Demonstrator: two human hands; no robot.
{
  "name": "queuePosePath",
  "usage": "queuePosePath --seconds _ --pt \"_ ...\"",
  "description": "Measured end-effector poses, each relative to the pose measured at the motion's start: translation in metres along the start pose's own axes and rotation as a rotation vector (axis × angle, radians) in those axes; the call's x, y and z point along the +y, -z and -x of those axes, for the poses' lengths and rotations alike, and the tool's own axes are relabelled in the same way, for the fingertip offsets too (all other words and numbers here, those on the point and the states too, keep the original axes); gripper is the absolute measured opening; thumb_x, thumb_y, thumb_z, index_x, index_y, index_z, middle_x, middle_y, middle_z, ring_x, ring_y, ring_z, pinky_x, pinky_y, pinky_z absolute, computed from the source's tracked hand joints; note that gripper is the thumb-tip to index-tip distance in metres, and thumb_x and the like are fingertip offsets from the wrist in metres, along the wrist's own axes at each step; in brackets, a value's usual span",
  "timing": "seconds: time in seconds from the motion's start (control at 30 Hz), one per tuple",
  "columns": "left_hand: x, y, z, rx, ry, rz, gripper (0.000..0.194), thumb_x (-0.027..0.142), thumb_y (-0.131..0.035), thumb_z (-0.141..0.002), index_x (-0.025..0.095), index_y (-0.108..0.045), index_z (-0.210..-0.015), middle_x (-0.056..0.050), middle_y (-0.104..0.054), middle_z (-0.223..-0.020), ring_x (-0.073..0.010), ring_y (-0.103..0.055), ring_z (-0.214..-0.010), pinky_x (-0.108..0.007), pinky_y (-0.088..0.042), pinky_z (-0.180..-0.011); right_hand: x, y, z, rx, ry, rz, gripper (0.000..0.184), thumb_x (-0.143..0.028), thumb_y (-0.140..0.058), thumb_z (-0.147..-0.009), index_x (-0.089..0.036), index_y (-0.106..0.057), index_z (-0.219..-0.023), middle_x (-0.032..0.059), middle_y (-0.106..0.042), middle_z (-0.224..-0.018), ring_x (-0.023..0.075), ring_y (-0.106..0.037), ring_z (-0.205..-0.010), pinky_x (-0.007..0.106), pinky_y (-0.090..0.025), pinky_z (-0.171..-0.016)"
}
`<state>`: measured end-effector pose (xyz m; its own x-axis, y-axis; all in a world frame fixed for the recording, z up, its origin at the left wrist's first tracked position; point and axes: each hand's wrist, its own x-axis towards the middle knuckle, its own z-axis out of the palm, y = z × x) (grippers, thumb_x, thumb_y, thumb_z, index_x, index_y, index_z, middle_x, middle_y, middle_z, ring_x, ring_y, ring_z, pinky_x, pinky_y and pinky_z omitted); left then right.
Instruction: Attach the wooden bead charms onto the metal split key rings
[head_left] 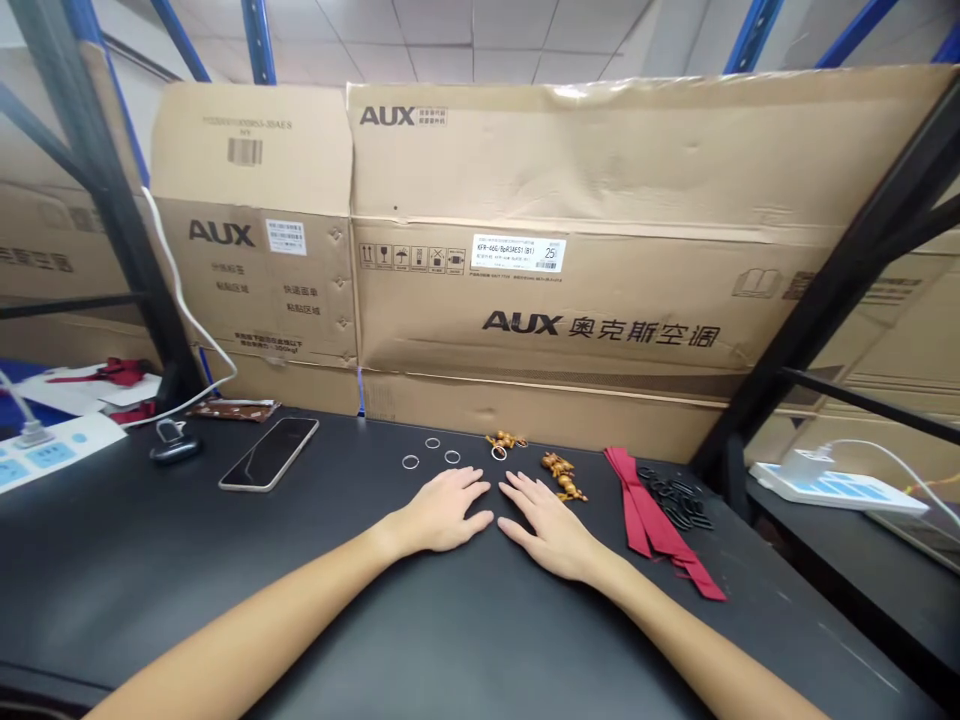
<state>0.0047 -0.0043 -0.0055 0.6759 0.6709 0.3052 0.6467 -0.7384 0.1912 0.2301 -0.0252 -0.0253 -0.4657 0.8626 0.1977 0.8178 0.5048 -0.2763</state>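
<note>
My left hand [450, 508] lies flat on the black table, fingers stretched out and holding nothing. Beside it, palm down, rests my right hand [549, 528], also with its fingers apart. Just beyond the left fingertips are several thin metal rings, among them one split ring [410, 462] at the left. Another ring [499, 453] touches or overlaps a small brown-gold figurine charm [505, 440]. Closer to my right hand sit more glossy brown charms [564, 476]. Farther right lie red ribbon strips [660, 530] and a heap of black plastic buckles or clips [676, 497].
A smartphone [270, 455] lies at the left, near a dark earbud-like case [176, 445] and a power strip [60, 452]. Cardboard boxes [540, 380] wall off the back. A black rack post [720, 450] and another power strip [840, 488] stand right.
</note>
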Motion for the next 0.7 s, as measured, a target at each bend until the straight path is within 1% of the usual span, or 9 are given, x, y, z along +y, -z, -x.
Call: queuePosePath --seconds 0.13,0.23,0.33,0.7 --pt "-0.0012 -0.0020 0.0001 0.017 -0.021 -0.019 0.047 0.043 -0.046 -0.092 0.016 -0.054 -0.129 -0.013 -0.048 -0.139 -0.0280 -0.042 -0.131 -0.043 -0.033 -0.108 0.0011 -0.0024 -0.0007 0.022 0.002 0.003 0.060 -0.056 -0.039 -0.093 -0.022 -0.040 -0.142 0.0095 -0.033 -0.150 0.0271 -0.024 -0.141 0.052 -0.022 -0.115" --pt "-0.0015 -0.0021 0.0000 0.022 -0.028 -0.025 0.046 0.043 -0.046 -0.092 0.015 -0.055 -0.128 -0.014 -0.049 -0.139 -0.0283 -0.043 -0.130 -0.043 -0.034 -0.108 0.0011 -0.0026 -0.0010 0.013 -0.004 0.013 0.061 -0.057 -0.036 -0.093 -0.021 -0.039 -0.142 0.0094 -0.031 -0.151 0.0269 -0.023 -0.141 0.051 -0.021 -0.115" --pt "-0.0012 -0.0019 -0.0002 0.017 -0.033 -0.035 0.047 0.043 -0.044 -0.093 0.015 -0.054 -0.129 -0.014 -0.049 -0.139 -0.0281 -0.043 -0.130 -0.043 -0.034 -0.108 0.0004 -0.0017 -0.0009 -0.002 -0.015 0.026 0.063 -0.059 -0.034 -0.093 -0.020 -0.039 -0.143 0.0094 -0.030 -0.152 0.0266 -0.021 -0.142 0.050 -0.020 -0.115" --pt "0.0011 0.0014 -0.0006 -0.017 -0.021 -0.044 0.048 0.042 -0.044 -0.093 0.014 -0.053 -0.131 -0.015 -0.047 -0.140 -0.0286 -0.041 -0.131 -0.044 -0.033 -0.108 0.0010 -0.0013 -0.0013 0.008 -0.005 0.017 0.062 -0.058 -0.036 -0.093 -0.020 -0.040 -0.142 0.0103 -0.031 -0.151 0.0275 -0.023 -0.141 0.051 -0.021 -0.115"
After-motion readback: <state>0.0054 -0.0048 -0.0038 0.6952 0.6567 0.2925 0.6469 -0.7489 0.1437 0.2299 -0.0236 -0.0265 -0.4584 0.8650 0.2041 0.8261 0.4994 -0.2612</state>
